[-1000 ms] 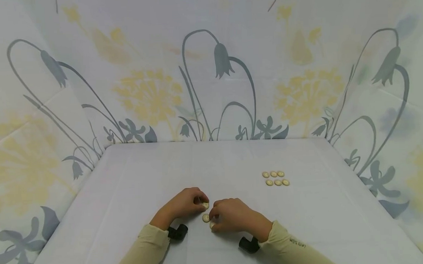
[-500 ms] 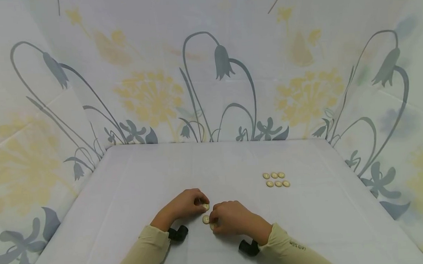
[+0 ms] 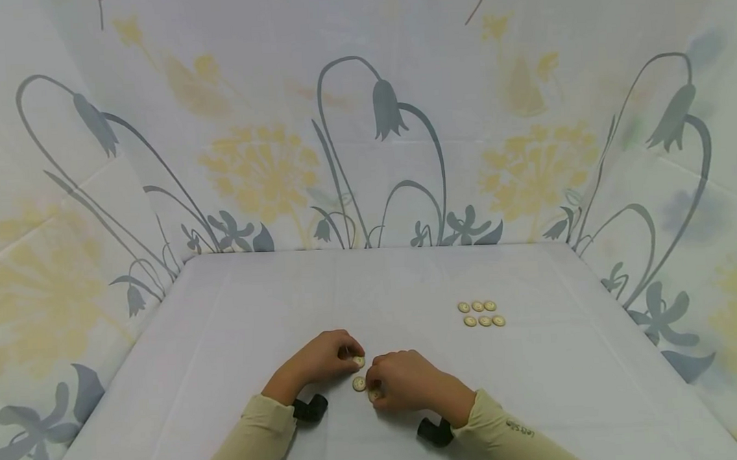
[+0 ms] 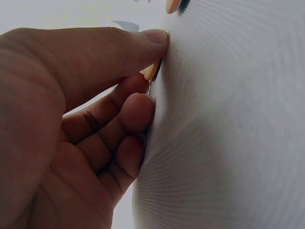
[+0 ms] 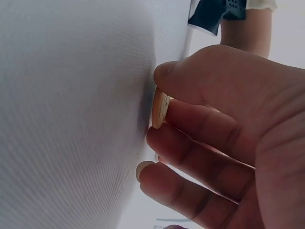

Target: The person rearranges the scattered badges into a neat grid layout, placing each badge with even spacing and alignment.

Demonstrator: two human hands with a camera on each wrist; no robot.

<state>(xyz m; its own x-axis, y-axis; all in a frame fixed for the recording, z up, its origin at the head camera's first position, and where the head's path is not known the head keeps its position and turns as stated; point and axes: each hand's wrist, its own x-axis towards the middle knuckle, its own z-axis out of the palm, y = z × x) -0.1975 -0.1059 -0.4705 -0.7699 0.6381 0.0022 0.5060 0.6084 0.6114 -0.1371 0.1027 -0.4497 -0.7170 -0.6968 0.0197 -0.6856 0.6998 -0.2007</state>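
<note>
My left hand (image 3: 327, 355) pinches a small round wooden disc (image 3: 358, 361) between thumb and fingers, down at the white tabletop. In the left wrist view that disc (image 4: 151, 70) shows edge-on under the thumb, with the other fingers curled close to the cloth. A second disc (image 3: 359, 383) lies flat between the two hands, marked on its top. Just right of it, my right hand (image 3: 408, 379) holds a third disc (image 3: 374, 395), partly hidden by the fingers. From the right wrist, this disc (image 5: 160, 109) appears between thumb and fingers, low over the cloth.
Several similar discs (image 3: 485, 321) lie in two short rows on the right of the white table (image 3: 272, 289). Flower-printed cloth (image 3: 365, 154) hangs behind the table and along both sides. Black wrist cameras (image 3: 311, 407) sit under both wrists.
My right hand has shifted slightly right with its disc, widening the gap to the disc lying in the middle. The left hand keeps its pinch in nearly the same place.
</note>
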